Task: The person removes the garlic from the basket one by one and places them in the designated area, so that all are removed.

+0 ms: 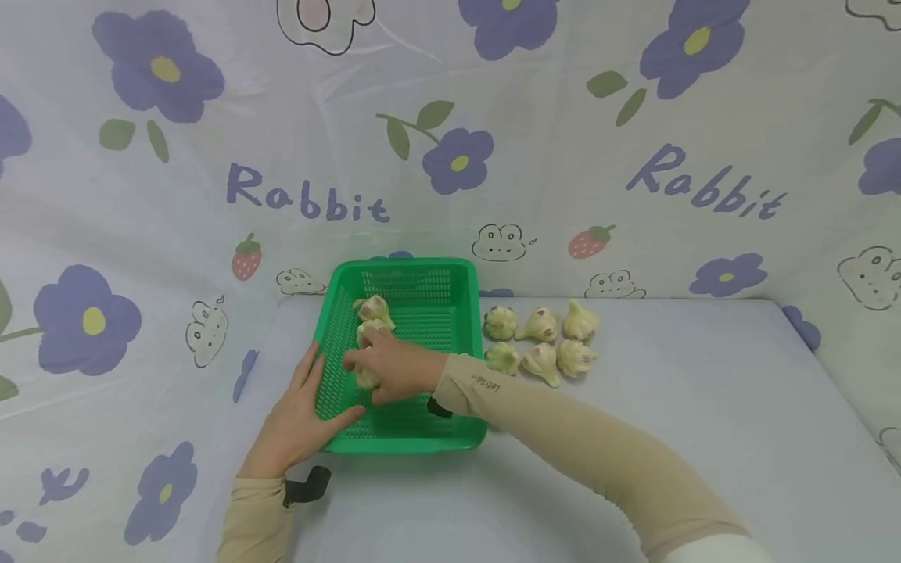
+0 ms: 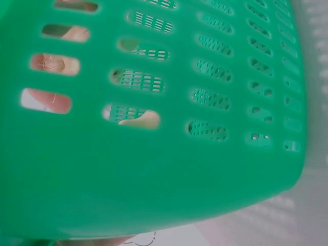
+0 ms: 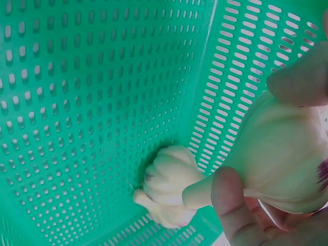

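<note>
A green plastic basket (image 1: 464, 313) with slotted walls stands on the table. My left hand (image 1: 299, 422) rests on its left rim, fingers fairly straight and the thumb stretched over the front left corner. In the left wrist view the basket wall (image 2: 154, 174) fills most of the picture. Inside the basket, my right hand (image 1: 401, 363) grips a garlic bulb (image 3: 287, 154) between thumb and fingers, near the left wall. Two other garlic bulbs lie beyond it, one farther back (image 1: 376, 309) and one closer (image 1: 369, 332). In the right wrist view both bulbs (image 3: 171, 174) overlap.
Several garlic bulbs (image 1: 540, 361) lie in two rows on the table, just right of the basket; my right forearm (image 1: 563, 438) crosses in front of them. A pale cloth (image 1: 549, 133) printed with flowers and rabbits hangs behind the table (image 1: 690, 391).
</note>
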Demonstrator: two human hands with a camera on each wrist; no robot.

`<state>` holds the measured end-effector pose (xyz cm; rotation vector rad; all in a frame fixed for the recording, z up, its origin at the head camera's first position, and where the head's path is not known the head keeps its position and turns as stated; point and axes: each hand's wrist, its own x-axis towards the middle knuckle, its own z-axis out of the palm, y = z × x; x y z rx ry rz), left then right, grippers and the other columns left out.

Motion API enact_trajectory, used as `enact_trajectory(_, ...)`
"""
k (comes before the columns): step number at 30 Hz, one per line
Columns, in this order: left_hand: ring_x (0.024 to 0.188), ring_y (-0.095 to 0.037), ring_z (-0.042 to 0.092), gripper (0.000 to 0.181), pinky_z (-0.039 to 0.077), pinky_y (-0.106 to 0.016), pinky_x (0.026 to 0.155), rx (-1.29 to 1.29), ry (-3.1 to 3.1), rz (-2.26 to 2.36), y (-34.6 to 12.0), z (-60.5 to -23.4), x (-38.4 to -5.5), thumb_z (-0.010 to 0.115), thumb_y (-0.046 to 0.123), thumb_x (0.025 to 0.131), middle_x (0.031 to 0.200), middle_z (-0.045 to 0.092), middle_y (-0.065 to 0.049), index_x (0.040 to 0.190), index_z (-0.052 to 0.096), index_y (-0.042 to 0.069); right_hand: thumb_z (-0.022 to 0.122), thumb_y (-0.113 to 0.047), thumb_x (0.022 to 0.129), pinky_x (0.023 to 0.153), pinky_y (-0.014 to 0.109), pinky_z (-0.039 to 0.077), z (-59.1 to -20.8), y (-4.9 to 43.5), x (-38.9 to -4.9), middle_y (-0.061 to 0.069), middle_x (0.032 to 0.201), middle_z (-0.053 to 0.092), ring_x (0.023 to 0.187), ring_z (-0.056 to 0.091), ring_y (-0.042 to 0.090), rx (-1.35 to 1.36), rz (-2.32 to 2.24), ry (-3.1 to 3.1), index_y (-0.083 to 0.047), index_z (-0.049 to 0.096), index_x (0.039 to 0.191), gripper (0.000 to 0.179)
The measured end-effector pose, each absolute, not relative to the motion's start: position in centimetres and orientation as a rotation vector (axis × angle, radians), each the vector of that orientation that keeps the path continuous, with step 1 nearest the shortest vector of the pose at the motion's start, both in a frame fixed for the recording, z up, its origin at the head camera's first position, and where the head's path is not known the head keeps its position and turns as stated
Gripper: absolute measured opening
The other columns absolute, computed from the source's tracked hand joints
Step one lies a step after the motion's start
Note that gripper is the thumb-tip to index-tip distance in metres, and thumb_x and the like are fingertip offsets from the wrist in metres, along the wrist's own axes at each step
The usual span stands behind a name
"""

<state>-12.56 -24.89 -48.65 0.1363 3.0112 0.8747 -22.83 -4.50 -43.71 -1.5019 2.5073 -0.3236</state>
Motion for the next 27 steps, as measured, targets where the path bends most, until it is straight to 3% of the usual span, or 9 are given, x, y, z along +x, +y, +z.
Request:
enact_trajectory(8,0.154,-0.048,0.029,0.114,0.041,-0.069,0.111,0.135,3.004,0.884,-24.9,-48.6,-12.6,0.069,0.064,0.092,0.178,-0.003,-0.004,0.167,0.01,0.002,0.079,-0.014,0.089,0.089,0.029,0.053,-42.7,-3.7,-22.9,0.016,0.14,0.048,0.118,0.051,0.021,-1.469,-0.387,2.504,-0.02,0.062,0.135,0.049)
enact_trajectory(27,0.156,-0.048,0.024,0.116,0.037,-0.069,0.115,0.151,3.02,0.904,-25.0,-48.7,-12.6,0.067,0.069,0.091,0.178,-0.001,-0.004,0.167,0.012,0.001,0.073,-0.006,0.088,0.078,0.029,0.051,-39.0,2.4,-21.7,0.013,0.13,0.048,0.108,0.047,0.023,-1.429,-0.562,2.579,-0.021,0.062,0.135,0.05)
